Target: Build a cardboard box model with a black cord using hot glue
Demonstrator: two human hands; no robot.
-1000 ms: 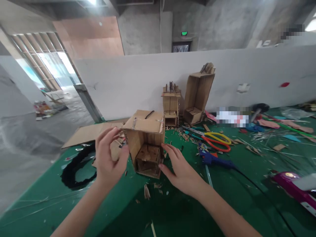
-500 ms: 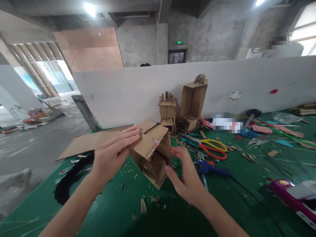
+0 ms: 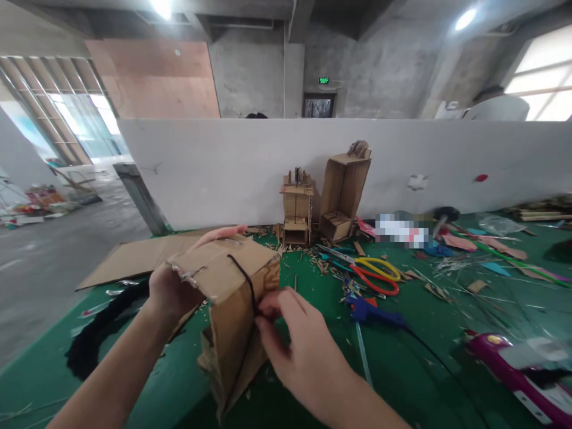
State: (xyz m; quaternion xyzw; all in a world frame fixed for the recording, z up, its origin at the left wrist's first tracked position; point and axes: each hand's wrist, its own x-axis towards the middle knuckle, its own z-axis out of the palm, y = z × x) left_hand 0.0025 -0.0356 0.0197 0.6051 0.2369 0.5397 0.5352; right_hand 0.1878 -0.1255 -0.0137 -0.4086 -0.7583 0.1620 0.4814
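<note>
A brown cardboard box (image 3: 227, 351), tilted toward me, is held up over the green table. My left hand (image 3: 170, 289) grips it from the left and far side, its fingertips showing beyond the top edge. Across the top and down the near side runs a thin black cord (image 3: 243, 274). My right hand (image 3: 295, 333) pinches this cord at the box's right side, thumb and forefinger together. Torn cardboard edges stick out at the lower left of the box.
Two cardboard structures (image 3: 297, 205) (image 3: 345, 193) stand against the white partition (image 3: 214, 173). To the right lie scissors (image 3: 375, 271), a blue glue gun (image 3: 375, 313) and a magenta device (image 3: 513, 369). A black fuzzy ring (image 3: 89, 339) and flat cardboard (image 3: 129, 256) are at left.
The box has been turned so its opening no longer faces me and the corded side shows. My left hand moved to its far left side; my right hand closed on the cord.
</note>
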